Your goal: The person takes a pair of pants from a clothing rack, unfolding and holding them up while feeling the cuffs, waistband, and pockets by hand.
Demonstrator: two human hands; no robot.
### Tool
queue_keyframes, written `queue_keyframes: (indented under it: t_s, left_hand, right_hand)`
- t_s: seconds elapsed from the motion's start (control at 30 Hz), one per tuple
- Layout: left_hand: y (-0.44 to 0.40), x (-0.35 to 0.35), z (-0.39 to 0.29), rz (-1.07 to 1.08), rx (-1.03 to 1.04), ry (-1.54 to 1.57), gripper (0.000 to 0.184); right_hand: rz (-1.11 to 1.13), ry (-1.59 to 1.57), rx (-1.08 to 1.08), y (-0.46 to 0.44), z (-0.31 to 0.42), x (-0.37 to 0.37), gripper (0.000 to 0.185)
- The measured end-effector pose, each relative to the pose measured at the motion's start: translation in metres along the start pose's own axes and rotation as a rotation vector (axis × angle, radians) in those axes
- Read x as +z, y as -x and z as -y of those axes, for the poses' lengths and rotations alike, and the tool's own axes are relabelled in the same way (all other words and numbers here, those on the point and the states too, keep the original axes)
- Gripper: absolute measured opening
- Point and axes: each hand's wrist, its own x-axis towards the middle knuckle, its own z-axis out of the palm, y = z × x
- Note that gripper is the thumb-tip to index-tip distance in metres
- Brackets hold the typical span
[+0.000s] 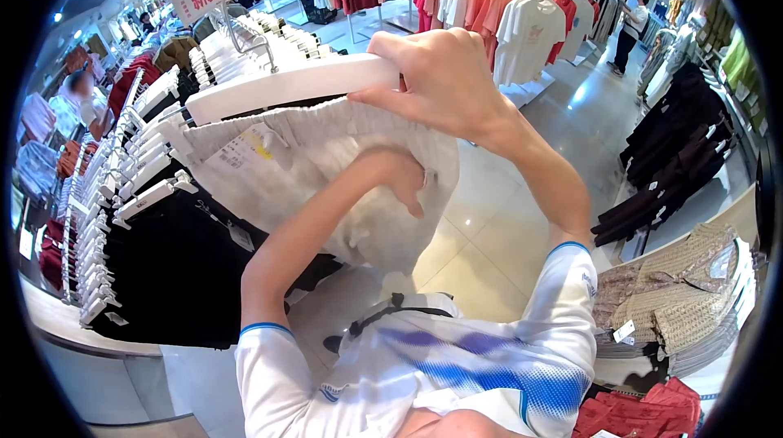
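My right hand [444, 83] is closed around the right end of a white clothes hanger [285, 89], thumb below and fingers over the top. From the hanger hangs a pair of pale elastic-waist shorts [318, 185], with a white and yellow tag [245, 150] near the left of the waistband. In front of the shorts, my left hand [395, 175] has its fingers curled on the fabric near the right side edge, thumb pointing down. The hanger's metal hook [232, 22] rises above its bar.
At the left is a rack of black bottoms [175, 258] on white clip hangers [102, 275]. Shirts [530, 26] hang along the back. Dark garments [677, 152] and a beige knit top [677, 291] line the right. A person [630, 34] stands in the far aisle.
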Motion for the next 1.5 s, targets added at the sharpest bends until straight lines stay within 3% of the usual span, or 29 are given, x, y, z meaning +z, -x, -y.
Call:
queue_keyframes:
  t_s: [0.3,0.37,0.6,0.8,0.87,0.97,1.07,1.2,1.3,1.4,1.47,1.5]
  left_hand:
    - [-0.018,0.014,0.014,-0.025,-0.001,0.076,0.049]
    - [-0.009,0.006,0.005,0.097,-0.089,0.127,0.049]
    - [-0.024,0.022,0.01,0.05,-0.097,0.011,0.049]
    - [-0.023,0.032,0.004,-0.075,-0.114,-0.03,0.043]
    - [-0.025,0.043,0.006,-0.414,-0.075,0.023,0.04]
    - [-0.024,0.055,0.004,-0.549,0.01,0.235,0.038]
    - [-0.017,0.061,-0.005,-0.687,0.071,0.002,0.04]
    - [0.013,0.044,-0.029,-0.744,-0.014,0.013,0.044]
    - [0.024,0.03,-0.032,-0.504,-0.029,0.117,0.042]
    - [0.026,0.035,-0.03,-0.502,0.005,0.115,0.028]
    - [0.03,0.051,-0.028,-0.819,0.113,0.149,0.013]
    - [0.033,0.054,-0.03,-0.818,0.114,0.148,0.013]
  right_hand:
    - [-0.029,0.009,0.01,0.006,-0.01,0.001,0.042]
    - [-0.014,-0.002,0.013,0.006,-0.01,0.001,0.042]
    - [0.011,-0.02,0.022,0.008,-0.011,0.001,0.043]
    - [-0.038,-0.015,0.027,0.008,-0.017,-0.003,0.042]
    - [-0.041,-0.013,0.031,0.008,-0.018,-0.004,0.042]
    - [-0.049,-0.017,0.032,0.008,-0.018,-0.003,0.042]
    - [-0.036,-0.021,0.033,0.008,-0.019,-0.003,0.042]
    - [-0.021,-0.004,0.028,0.007,-0.019,-0.007,0.041]
    - [-0.012,0.013,0.027,0.007,-0.021,-0.005,0.041]
    - [0.002,0.041,0.015,0.009,-0.023,-0.005,0.041]
    - [0.026,0.035,0.039,0.01,-0.022,-0.007,0.042]
    - [0.049,0.029,0.064,0.01,-0.022,-0.008,0.042]
